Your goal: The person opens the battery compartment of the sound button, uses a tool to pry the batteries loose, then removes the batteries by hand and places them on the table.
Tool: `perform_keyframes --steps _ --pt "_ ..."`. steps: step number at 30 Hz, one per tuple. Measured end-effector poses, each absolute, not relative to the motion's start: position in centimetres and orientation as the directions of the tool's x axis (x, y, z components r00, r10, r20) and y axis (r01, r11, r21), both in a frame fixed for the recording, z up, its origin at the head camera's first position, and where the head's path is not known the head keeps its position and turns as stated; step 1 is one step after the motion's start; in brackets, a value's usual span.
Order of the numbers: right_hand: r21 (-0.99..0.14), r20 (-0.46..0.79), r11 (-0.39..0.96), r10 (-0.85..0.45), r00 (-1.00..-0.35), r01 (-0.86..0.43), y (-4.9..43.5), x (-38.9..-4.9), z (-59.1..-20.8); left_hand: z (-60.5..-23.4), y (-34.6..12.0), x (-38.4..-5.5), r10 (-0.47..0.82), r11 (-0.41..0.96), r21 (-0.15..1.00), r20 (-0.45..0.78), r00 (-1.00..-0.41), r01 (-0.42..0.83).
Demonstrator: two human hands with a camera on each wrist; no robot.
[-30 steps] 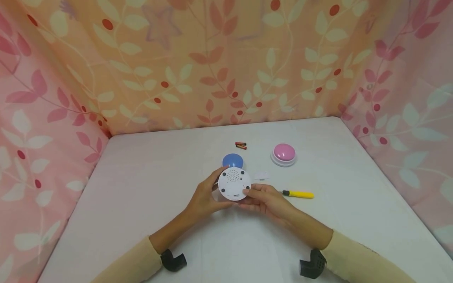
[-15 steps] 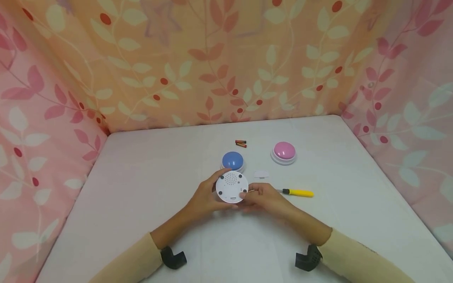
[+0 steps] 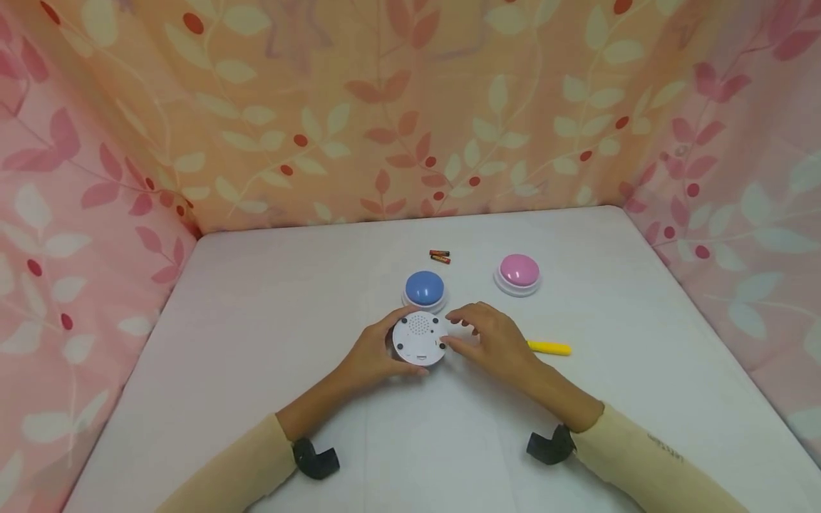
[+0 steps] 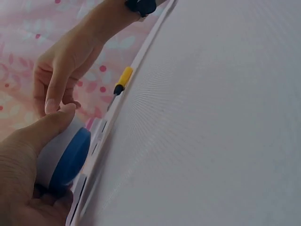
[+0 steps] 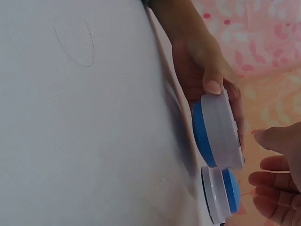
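Observation:
My left hand [image 3: 372, 353] grips a round white buzzer button [image 3: 420, 338] by its sides, above the table. Its underside faces up, with speaker holes, a slot and dark round feet. In the left wrist view its blue dome [image 4: 70, 157] points toward the table. My right hand [image 3: 490, 338] is just right of it, thumb close to its rim. The right wrist view shows a gap between that thumb [image 5: 273, 140] and the white base [image 5: 222, 132], with loosely bent fingers holding nothing.
A second blue-domed buzzer button [image 3: 425, 291] stands just behind the held one. A pink-domed one [image 3: 518, 274] is farther right. Two small batteries [image 3: 440, 256] lie at the back. The yellow-handled screwdriver [image 3: 549, 348] lies right, its shaft hidden behind my right hand in the head view.
My right hand has let go of the buzzer button's edge and moved slightly right and up, now covering the small white cover on the table. My left hand keeps its hold.

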State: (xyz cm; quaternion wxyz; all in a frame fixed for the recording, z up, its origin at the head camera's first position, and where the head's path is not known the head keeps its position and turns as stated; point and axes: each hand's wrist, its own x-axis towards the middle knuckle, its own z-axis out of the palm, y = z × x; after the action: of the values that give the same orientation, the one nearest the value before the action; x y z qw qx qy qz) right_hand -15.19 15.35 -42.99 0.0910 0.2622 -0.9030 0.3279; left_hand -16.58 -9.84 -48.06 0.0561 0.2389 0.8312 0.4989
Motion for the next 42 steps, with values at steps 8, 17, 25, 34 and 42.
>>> perform_keyframes --steps 8,17,25,34,42 --pt "-0.376 0.386 0.547 -0.642 -0.663 -0.748 14.5 -15.5 -43.1 -48.5 -9.8 -17.0 0.470 0.395 0.848 0.146 -0.871 0.355" --pt "-0.294 0.329 0.566 -0.697 -0.637 -0.771 13.5 -15.1 -43.3 -49.1 -9.8 -16.7 0.459 0.413 0.844 0.132 -0.879 0.343" --pt "-0.250 0.365 0.550 -0.708 -0.604 -0.796 13.2 -14.8 -43.6 -49.2 -9.9 -16.6 0.465 0.399 0.850 0.134 -0.875 0.342" --pt "0.034 0.420 0.499 -0.793 -0.441 -0.866 13.2 -14.9 -43.7 -49.2 -9.9 -16.8 0.461 0.394 0.852 0.143 -0.876 0.346" --pt "0.096 0.395 0.472 -0.826 -0.402 -0.876 13.1 -14.8 -43.6 -49.2 -10.1 -17.2 0.450 0.388 0.855 0.150 -0.880 0.345"
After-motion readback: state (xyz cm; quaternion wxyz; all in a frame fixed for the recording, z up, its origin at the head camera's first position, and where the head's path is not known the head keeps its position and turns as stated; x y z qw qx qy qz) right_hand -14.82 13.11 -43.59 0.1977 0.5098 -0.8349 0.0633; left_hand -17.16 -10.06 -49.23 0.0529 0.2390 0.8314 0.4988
